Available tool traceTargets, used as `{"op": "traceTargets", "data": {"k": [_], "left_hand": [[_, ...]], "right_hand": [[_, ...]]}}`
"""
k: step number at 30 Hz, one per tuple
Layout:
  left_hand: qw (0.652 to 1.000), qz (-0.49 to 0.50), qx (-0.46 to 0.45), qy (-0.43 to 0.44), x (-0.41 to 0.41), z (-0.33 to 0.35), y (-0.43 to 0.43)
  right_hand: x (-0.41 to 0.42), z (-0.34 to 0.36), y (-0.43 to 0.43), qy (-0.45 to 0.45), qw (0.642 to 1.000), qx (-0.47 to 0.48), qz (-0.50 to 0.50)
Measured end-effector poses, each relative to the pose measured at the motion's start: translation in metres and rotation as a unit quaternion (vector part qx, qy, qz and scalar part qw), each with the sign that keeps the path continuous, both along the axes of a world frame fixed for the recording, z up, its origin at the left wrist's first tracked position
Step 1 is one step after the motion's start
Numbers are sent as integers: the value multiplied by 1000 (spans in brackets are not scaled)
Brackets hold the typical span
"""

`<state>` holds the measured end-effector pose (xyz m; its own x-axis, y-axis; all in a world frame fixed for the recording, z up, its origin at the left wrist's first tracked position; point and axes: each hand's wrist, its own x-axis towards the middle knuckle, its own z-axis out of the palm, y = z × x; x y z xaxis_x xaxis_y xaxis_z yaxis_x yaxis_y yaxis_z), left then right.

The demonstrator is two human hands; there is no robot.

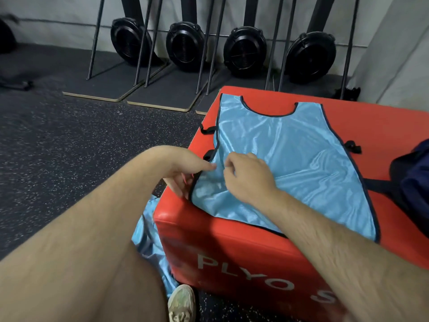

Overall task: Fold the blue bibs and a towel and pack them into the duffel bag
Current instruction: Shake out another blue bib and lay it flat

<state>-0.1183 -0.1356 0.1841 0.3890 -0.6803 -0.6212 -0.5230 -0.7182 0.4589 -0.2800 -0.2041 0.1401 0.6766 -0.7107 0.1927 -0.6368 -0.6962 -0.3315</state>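
A shiny light-blue bib (294,145) with dark trim lies spread flat on top of a red plyo box (232,247). At the bib's near left edge my left hand (185,168) pinches the trimmed edge, fingers under the cloth. Right beside it my right hand (248,175) pinches a fold of the fabric from above. A dark navy duffel bag (411,180) sits on the box at the right edge of view, partly cut off. More blue bib fabric (148,242) hangs beside the box's left side, down by my leg. No towel is visible.
Speckled black rubber floor (69,147) stretches to the left. Several upright rowing machines with black flywheels (185,46) stand on mats along the back wall. My shoe (182,303) is at the foot of the box.
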Motion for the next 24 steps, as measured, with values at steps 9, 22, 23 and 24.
{"op": "traceTargets", "data": {"k": [9, 22, 23, 24], "left_hand": [[951, -105, -210, -199, 21, -28, -39], [926, 17, -358, -118, 15, -20, -81], [934, 3, -342, -100, 8, -25, -87], [941, -19, -322, -103, 4, -34, -94]], "right_hand": [[47, -17, -65, 51, 998, 29, 16], [57, -46, -67, 67, 997, 2, 33], [57, -46, -66, 65, 997, -11, 32], [57, -46, -66, 70, 997, -21, 30]]}}
